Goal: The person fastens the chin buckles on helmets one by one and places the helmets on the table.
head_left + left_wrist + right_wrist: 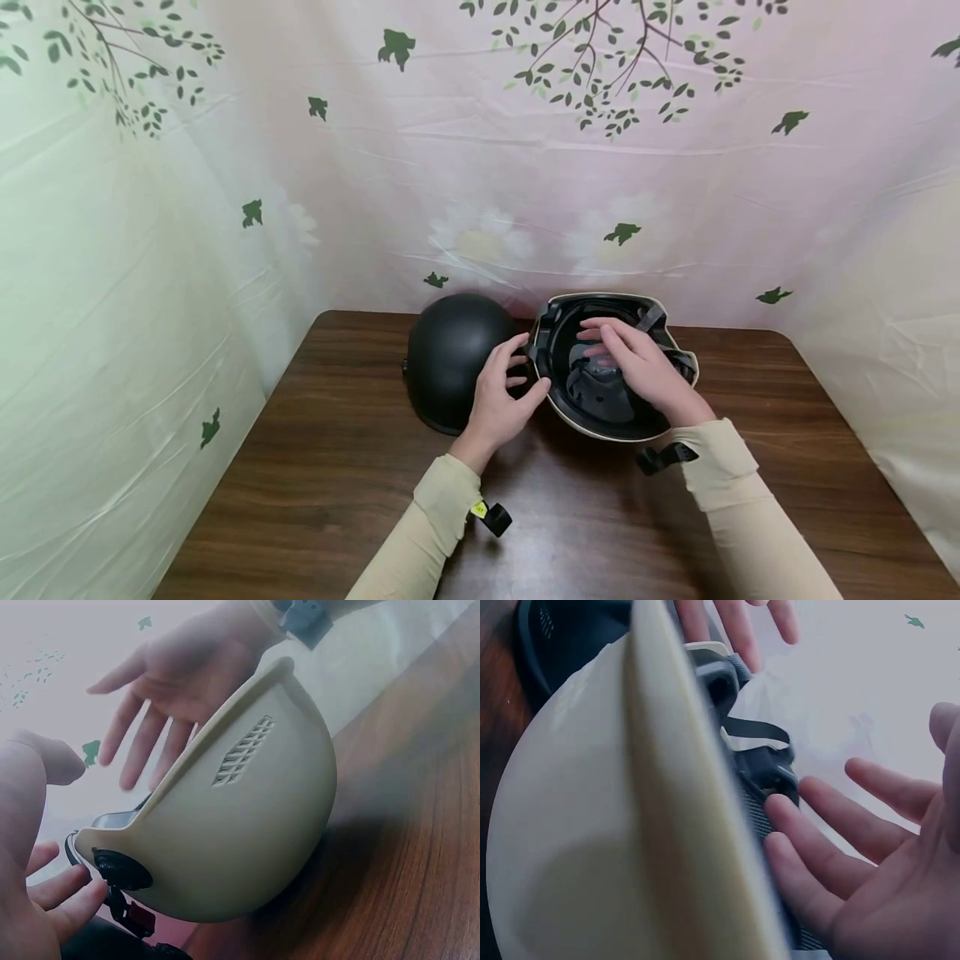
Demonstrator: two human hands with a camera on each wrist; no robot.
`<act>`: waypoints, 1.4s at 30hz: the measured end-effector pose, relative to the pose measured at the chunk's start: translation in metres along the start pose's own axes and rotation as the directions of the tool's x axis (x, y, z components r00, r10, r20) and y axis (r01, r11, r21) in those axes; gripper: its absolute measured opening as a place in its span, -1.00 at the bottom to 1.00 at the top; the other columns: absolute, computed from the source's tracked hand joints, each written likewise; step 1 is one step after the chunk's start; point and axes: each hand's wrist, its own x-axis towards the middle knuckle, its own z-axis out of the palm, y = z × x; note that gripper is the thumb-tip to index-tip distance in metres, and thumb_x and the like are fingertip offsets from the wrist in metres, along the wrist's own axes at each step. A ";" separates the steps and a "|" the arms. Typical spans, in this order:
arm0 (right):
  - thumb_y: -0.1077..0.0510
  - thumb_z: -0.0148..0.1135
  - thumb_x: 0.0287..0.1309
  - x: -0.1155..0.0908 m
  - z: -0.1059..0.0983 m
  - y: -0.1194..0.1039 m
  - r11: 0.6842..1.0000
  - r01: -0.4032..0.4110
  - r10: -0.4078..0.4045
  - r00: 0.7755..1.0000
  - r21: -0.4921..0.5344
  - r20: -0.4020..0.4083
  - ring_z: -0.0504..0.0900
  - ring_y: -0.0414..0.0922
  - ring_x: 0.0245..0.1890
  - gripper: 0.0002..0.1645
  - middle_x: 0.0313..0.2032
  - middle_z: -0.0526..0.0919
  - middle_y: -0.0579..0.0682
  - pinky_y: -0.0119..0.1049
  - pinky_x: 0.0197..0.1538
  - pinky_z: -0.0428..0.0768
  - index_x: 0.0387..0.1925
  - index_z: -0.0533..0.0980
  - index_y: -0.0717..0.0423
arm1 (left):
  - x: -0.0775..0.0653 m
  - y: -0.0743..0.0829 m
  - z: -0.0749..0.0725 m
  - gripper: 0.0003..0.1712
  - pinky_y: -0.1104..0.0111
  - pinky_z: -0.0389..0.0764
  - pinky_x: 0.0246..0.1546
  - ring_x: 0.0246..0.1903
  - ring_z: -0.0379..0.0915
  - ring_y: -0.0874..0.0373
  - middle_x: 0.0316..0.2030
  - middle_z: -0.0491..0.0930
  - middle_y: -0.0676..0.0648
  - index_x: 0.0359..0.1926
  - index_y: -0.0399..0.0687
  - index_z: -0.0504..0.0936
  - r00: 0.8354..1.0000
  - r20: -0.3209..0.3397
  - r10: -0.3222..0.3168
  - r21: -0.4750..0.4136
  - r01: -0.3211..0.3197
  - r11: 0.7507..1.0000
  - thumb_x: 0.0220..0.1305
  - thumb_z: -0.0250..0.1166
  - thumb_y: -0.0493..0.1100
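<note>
A cream helmet [247, 795] with a black padded inside [600, 392] lies upside down, its opening up. Over that opening hovers my right hand [637, 362], with extended fingers [817, 862] beside the rim and straps. My left hand [504, 392] is at the helmet's left rim, fingers spread and loosely bent, near a black round knob [121, 870]. Whether its fingertips touch the helmet, I cannot tell. Just left of the cream helmet, a black helmet [453, 358] sits dome up, partly behind my left hand. Neither hand grips anything.
Both helmets stand toward the back of a dark wood table [337, 467]. A pale printed cloth [360, 192] with birds and leaves hangs behind the table and along its sides.
</note>
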 end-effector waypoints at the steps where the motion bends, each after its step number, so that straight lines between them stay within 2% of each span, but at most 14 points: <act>1: -0.15 -0.28 0.71 0.002 0.002 0.001 0.999 -0.022 0.022 0.999 0.025 0.024 0.65 0.30 0.19 -0.34 0.33 0.54 0.32 0.16 0.20 0.63 0.48 0.34 0.20 | 0.000 0.000 0.000 -0.21 0.10 0.70 0.12 0.26 0.52 -0.02 0.40 0.41 -0.16 0.53 -0.02 0.35 1.000 0.000 -0.001 -0.001 0.001 1.000 0.36 0.43 -0.13; 4: -0.23 -0.33 0.70 0.006 0.006 0.002 0.992 -0.101 0.094 0.991 0.072 0.090 0.63 0.32 0.21 -0.25 0.36 0.50 0.37 0.24 0.24 0.59 0.52 0.27 0.21 | -0.002 0.000 0.000 -0.22 0.12 0.70 0.12 0.24 0.53 0.01 0.41 0.41 -0.16 0.53 0.08 0.36 1.000 -0.006 -0.006 -0.002 0.006 1.000 0.36 0.43 -0.13; 8: -0.29 -0.36 0.68 0.011 0.012 0.005 0.982 -0.181 0.171 0.973 0.056 0.157 0.64 0.30 0.20 -0.20 0.37 0.49 0.37 0.23 0.24 0.58 0.55 0.22 0.19 | -0.003 -0.001 0.000 -0.22 0.13 0.70 0.11 0.21 0.56 0.05 0.41 0.42 -0.15 0.52 0.22 0.36 1.000 -0.021 -0.005 -0.010 0.005 1.000 0.35 0.44 -0.13; 10: -0.29 -0.38 0.68 0.012 0.014 0.006 0.978 -0.206 0.196 0.963 0.034 0.187 0.65 0.30 0.19 -0.19 0.37 0.49 0.39 0.22 0.23 0.59 0.57 0.19 0.20 | -0.003 -0.001 0.000 -0.22 0.13 0.71 0.11 0.20 0.57 0.06 0.40 0.43 -0.14 0.51 0.21 0.36 1.000 -0.024 -0.002 -0.012 0.001 1.000 0.35 0.44 -0.12; 15: -0.30 -0.41 0.68 0.012 0.019 0.009 0.968 -0.251 0.246 0.937 -0.014 0.249 0.64 0.29 0.20 -0.18 0.37 0.48 0.40 0.23 0.26 0.56 0.60 0.13 0.16 | -0.002 -0.001 0.001 -0.23 0.11 0.71 0.09 0.19 0.58 0.02 0.40 0.43 -0.16 0.52 0.02 0.36 1.000 -0.016 0.010 -0.014 -0.011 1.000 0.35 0.43 -0.14; 19: -0.32 -0.43 0.67 0.013 0.021 0.009 0.965 -0.259 0.260 0.925 -0.042 0.276 0.62 0.30 0.23 -0.18 0.37 0.48 0.39 0.25 0.29 0.53 0.62 0.10 0.12 | -0.001 -0.001 0.001 -0.23 0.10 0.72 0.08 0.18 0.58 0.01 0.39 0.43 -0.18 0.52 0.09 0.37 1.000 -0.016 0.011 -0.017 -0.011 1.000 0.35 0.43 -0.14; 23: -0.31 -0.44 0.67 0.013 0.020 0.012 0.966 -0.254 0.259 0.921 -0.057 0.292 0.58 0.33 0.27 -0.19 0.37 0.48 0.40 0.28 0.30 0.50 0.63 0.08 0.11 | -0.001 0.000 0.001 -0.23 0.09 0.72 0.08 0.18 0.58 -0.01 0.39 0.43 -0.21 0.52 0.21 0.36 1.000 -0.016 0.016 -0.021 -0.016 1.000 0.35 0.43 -0.14; 28: -0.28 -0.42 0.68 0.012 0.021 0.016 0.969 -0.242 0.247 0.920 -0.055 0.305 0.55 0.34 0.31 -0.20 0.36 0.48 0.41 0.29 0.33 0.47 0.63 0.07 0.13 | -0.001 0.000 0.001 -0.25 0.02 0.71 0.07 0.17 0.58 -0.07 0.37 0.44 -0.22 0.51 0.07 0.37 0.999 -0.017 0.036 -0.025 -0.037 0.999 0.36 0.43 -0.14; 32: -0.27 -0.45 0.69 0.011 0.023 0.019 0.969 -0.240 0.245 0.916 -0.055 0.318 0.53 0.36 0.32 -0.21 0.38 0.47 0.40 0.29 0.33 0.47 0.63 0.07 0.13 | -0.001 -0.001 0.002 -0.24 0.03 0.72 0.07 0.17 0.58 -0.03 0.37 0.44 -0.17 0.51 -0.06 0.37 0.999 -0.015 0.036 -0.021 -0.036 0.999 0.37 0.43 -0.14; 36: -0.28 -0.49 0.69 0.009 0.025 0.021 0.967 -0.252 0.254 0.912 -0.049 0.321 0.50 0.38 0.34 -0.19 0.39 0.46 0.39 0.28 0.35 0.46 0.64 0.06 0.12 | -0.002 -0.001 0.002 -0.23 0.05 0.71 0.08 0.18 0.58 0.01 0.37 0.44 -0.11 0.51 -0.06 0.36 1.000 -0.010 0.024 -0.014 -0.024 1.000 0.35 0.43 -0.16; 42: -0.27 -0.44 0.69 0.006 0.027 0.023 0.966 -0.256 0.259 0.925 -0.047 0.279 0.56 0.33 0.30 -0.20 0.32 0.53 0.39 0.23 0.36 0.48 0.62 0.11 0.15 | -0.002 -0.001 0.003 -0.22 -0.02 0.70 0.09 0.18 0.57 -0.03 0.36 0.44 -0.08 0.52 -0.06 0.36 1.000 -0.002 0.016 -0.021 -0.016 1.000 0.35 0.43 -0.16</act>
